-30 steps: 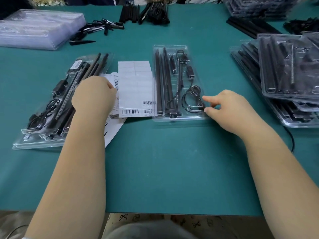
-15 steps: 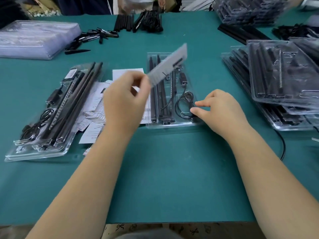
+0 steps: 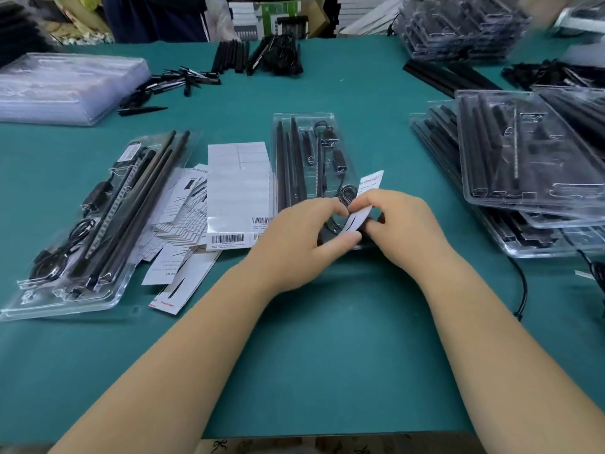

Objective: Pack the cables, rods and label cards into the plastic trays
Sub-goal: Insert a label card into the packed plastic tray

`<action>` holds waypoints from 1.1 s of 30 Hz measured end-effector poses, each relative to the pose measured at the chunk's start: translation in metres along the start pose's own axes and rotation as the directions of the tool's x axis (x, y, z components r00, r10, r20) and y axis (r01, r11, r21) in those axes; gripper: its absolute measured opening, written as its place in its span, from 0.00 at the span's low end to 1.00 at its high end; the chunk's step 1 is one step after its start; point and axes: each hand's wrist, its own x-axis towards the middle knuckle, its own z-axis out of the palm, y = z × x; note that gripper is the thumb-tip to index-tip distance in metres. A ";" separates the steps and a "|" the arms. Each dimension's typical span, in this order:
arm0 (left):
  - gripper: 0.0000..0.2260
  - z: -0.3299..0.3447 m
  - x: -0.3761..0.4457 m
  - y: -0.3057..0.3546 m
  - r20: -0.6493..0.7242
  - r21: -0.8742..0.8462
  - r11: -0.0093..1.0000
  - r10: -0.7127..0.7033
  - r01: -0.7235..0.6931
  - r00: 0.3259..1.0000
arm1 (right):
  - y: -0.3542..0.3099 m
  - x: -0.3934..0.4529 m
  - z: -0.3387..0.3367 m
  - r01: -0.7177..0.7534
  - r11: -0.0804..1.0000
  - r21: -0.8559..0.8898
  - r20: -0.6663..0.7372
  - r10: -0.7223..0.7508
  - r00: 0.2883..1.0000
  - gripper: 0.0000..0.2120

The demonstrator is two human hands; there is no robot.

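Observation:
A clear plastic tray (image 3: 327, 121) lies in the middle of the green table, holding black rods (image 3: 293, 165) and a coiled black cable (image 3: 347, 193). Over its near right corner both hands hold a white label card (image 3: 368, 188). My left hand (image 3: 301, 237) pinches the card's lower end between thumb and fingers. My right hand (image 3: 402, 224) grips the card from the right with curled fingers. The card's middle is hidden between the hands. A pile of label cards (image 3: 183, 221) and a barcode sheet (image 3: 239, 191) lie left of the tray.
A filled tray (image 3: 82, 283) sits at the left. Stacked filled trays (image 3: 530, 165) stand at the right. Empty trays (image 3: 65, 83) lie far left, loose black rods (image 3: 229, 55) and spikes (image 3: 176, 81) at the back. A loose black cable (image 3: 523, 290) trails at the right.
My left hand lifted a label card from the pile, carried it right and lowered it over the tray's near right corner. My right hand left the cable and took hold of the card.

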 end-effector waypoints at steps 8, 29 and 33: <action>0.25 -0.007 0.071 -0.041 0.173 0.432 0.883 -0.280 0.183 0.944 | 0.001 0.001 -0.005 -0.063 0.997 0.050 0.021 0.062 0.998 0.14; 0.25 0.005 0.110 -0.073 0.149 0.463 0.855 -0.334 0.233 0.931 | -0.007 -0.003 -0.011 -0.071 0.997 0.025 0.066 0.069 0.995 0.14; 0.20 0.006 0.095 -0.053 -0.098 0.488 0.828 -0.263 0.276 0.960 | -0.008 -0.002 -0.014 -0.091 0.995 0.036 0.095 0.087 0.992 0.15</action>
